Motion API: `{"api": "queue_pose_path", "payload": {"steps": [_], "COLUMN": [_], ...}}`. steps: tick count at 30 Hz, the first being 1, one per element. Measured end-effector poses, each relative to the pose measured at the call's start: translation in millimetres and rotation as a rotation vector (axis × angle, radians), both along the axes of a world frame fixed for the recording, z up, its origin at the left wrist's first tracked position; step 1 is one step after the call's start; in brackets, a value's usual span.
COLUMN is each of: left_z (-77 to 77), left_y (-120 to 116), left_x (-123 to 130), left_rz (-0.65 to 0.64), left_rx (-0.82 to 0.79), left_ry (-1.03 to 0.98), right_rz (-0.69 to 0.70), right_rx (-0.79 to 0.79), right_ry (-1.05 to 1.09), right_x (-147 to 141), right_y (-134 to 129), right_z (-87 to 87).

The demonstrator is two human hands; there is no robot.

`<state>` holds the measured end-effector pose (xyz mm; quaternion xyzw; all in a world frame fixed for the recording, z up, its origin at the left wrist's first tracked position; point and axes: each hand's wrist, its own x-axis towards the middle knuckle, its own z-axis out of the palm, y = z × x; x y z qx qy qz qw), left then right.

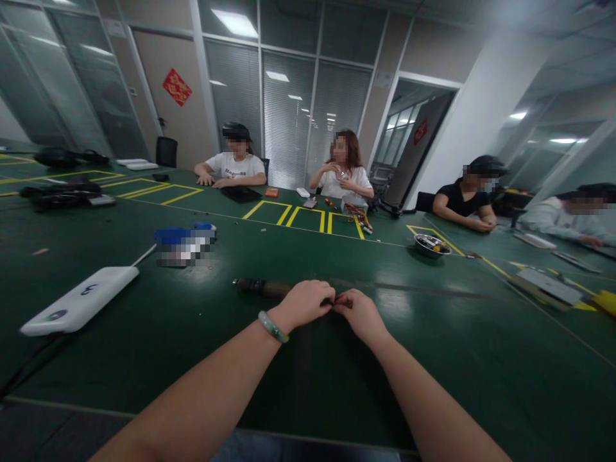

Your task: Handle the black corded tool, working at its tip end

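Note:
My left hand (303,305), with a pale green bangle (273,326) on its wrist, and my right hand (359,314) meet above a green work mat (308,378). Their fingertips pinch a small dark item (339,298), mostly hidden by the fingers. A dark brownish cylinder (262,287) lies on the mat and runs behind my left hand. I cannot tell whether it joins the pinched item.
A white flat device (79,300) lies to the left, beyond it a blurred blue-and-white package (185,244). A metal bowl (432,245) stands to the right. Several seated people work around the table, among tools, black cases and yellow tape outlines (303,218).

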<state>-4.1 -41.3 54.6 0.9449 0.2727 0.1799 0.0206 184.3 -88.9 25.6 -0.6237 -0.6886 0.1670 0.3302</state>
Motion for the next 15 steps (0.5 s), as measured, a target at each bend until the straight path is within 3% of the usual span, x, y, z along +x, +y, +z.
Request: {"api": "queue_pose_path", "payload": {"steps": [15], "left_z": [-1.8], "left_y": [1.0], "left_x": [0.4], "left_rz": [-0.021], "left_rx": [-0.070], "left_ry": [-0.028], "right_rz": [-0.099], "right_rx": [-0.041], "right_ry": [-0.015], "right_x": [-7.2], "right_y": [2.3], "right_z": [0.3]}}
